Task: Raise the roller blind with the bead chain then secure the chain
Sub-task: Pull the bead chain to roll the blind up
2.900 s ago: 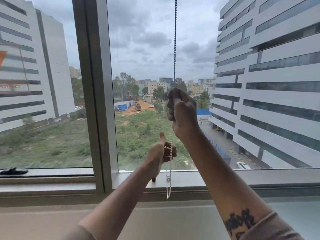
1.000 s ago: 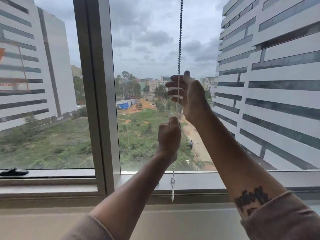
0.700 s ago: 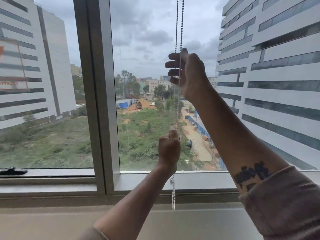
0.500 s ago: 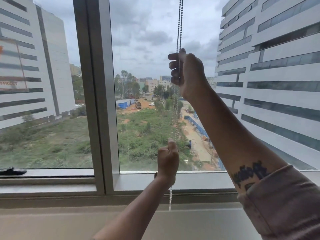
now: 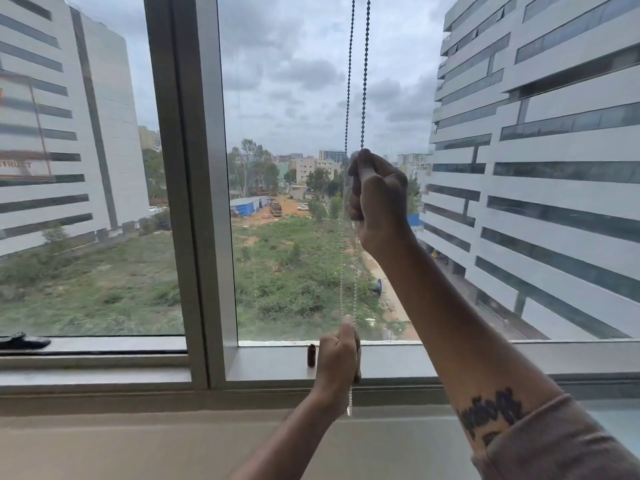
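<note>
Bead chain (image 5: 363, 74) hanging in 2 strands in front of the window glass (image 5: 298, 98), right of the grey window frame (image 5: 194, 188). Right hand (image 5: 379, 199) raised, clenched round the strands at about horizon height. Left hand (image 5: 337, 358) lower, down by the sill (image 5: 485, 360), fist closed on the chain, loop end dangling just under it. Small dark peg (image 5: 311, 355) standing on the sill just left of the left hand.
</note>
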The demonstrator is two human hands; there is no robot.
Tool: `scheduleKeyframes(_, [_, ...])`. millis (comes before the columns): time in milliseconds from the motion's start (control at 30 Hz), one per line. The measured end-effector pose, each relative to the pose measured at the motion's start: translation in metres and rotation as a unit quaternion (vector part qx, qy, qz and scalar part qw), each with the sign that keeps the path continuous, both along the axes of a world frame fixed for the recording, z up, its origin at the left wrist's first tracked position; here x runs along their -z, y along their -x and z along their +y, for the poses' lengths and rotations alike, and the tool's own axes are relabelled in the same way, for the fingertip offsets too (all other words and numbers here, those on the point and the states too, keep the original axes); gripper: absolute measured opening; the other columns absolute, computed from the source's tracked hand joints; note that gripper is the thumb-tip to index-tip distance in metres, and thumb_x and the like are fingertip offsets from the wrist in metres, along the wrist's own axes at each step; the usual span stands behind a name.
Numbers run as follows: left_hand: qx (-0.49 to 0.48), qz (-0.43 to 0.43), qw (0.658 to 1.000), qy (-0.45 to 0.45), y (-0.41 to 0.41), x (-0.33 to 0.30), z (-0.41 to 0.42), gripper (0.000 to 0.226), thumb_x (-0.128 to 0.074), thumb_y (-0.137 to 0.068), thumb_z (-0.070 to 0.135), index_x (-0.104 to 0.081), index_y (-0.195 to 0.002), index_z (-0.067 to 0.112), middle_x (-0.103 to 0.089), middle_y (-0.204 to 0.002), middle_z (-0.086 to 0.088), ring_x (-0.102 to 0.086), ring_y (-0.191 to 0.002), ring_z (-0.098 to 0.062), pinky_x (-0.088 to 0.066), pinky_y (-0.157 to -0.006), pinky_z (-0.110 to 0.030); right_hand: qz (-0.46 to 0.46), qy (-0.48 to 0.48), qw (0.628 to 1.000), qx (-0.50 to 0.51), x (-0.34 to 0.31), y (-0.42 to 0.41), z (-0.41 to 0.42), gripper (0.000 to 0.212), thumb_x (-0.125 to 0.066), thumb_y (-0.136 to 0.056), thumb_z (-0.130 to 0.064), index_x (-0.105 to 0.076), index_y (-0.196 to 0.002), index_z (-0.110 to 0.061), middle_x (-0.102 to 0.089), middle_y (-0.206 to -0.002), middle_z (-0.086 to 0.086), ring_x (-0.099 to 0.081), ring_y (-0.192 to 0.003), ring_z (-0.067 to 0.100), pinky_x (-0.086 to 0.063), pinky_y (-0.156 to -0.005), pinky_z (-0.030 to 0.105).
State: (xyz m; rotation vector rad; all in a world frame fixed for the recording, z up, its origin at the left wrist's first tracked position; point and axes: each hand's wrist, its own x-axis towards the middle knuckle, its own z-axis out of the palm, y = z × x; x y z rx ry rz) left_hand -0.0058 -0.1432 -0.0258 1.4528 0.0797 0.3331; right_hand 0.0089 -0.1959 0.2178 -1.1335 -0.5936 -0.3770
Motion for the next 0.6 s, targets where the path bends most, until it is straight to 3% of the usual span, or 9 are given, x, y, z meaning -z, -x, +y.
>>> scheduleKeyframes(100, [0.095, 0.052, 0.993, 0.041, 0.002, -0.003, 0.006, 0.062, -0.045, -0.107, 0.060, -0.047, -0.054, 0.028, -0.040, -0.053, 0.002, -0.033, -0.044, -0.013, -0.030, -0.046, -0.025, -0.017, 0.000, 1.000, 0.004, 0.007, 0.002, -0.003, 0.042, -0.047, -0.114, -0.016, -0.059, -0.073, -0.015, -0.035, -0.045, -0.005, -0.022, -0.037, 0.013, -0.020, -0.041, 0.020])
scheduleKeyframes(233, [0.161, 0.070, 0.982, 0.070, -0.008, -0.026, 0.023, 0.066, -0.032, -0.105, 0.073, -0.064, -0.089, 0.018, -0.065, -0.070, 0.000, -0.056, -0.061, -0.014, -0.042, -0.064, -0.032, -0.029, -0.004, 0.999, -0.011, 0.008, 0.006, -0.008, 0.042, -0.047, -0.114, -0.017, -0.058, -0.074, -0.015, -0.035, -0.046, -0.007, -0.022, -0.038, 0.012, -0.021, -0.041, 0.018])
scheduleKeyframes(333, [0.132, 0.035, 0.989, 0.050, -0.016, -0.059, 0.032, 0.070, -0.033, -0.107, 0.070, -0.072, -0.106, 0.013, -0.077, -0.081, -0.002, -0.069, -0.079, -0.018, -0.048, -0.080, -0.038, -0.030, -0.014, 0.999, -0.024, 0.011, 0.010, -0.013, 0.042, -0.047, -0.115, -0.017, -0.058, -0.074, -0.015, -0.036, -0.045, -0.009, -0.022, -0.036, 0.010, -0.021, -0.041, 0.017])
scheduleKeyframes(400, [0.111, -0.004, 0.992, 0.062, -0.020, -0.090, 0.035, 0.067, -0.034, -0.109, 0.066, -0.074, -0.107, 0.012, -0.079, -0.086, -0.006, -0.071, -0.084, -0.022, -0.050, -0.083, -0.040, -0.026, -0.022, 0.999, -0.027, 0.013, 0.012, -0.015, 0.044, -0.047, -0.115, -0.018, -0.058, -0.073, -0.016, -0.036, -0.044, -0.009, -0.022, -0.036, 0.010, -0.021, -0.041, 0.017])
scheduleKeyframes(600, [0.124, -0.160, 0.977, 0.071, -0.019, -0.205, 0.035, 0.060, -0.032, -0.114, 0.054, -0.075, -0.103, 0.012, -0.080, -0.078, -0.001, -0.076, -0.072, -0.014, -0.057, -0.072, -0.033, -0.027, -0.035, 0.999, -0.030, 0.014, 0.015, -0.018, 0.043, -0.048, -0.115, -0.020, -0.060, -0.074, -0.016, -0.037, -0.044, -0.006, -0.025, -0.034, 0.009, -0.022, -0.039, 0.018])
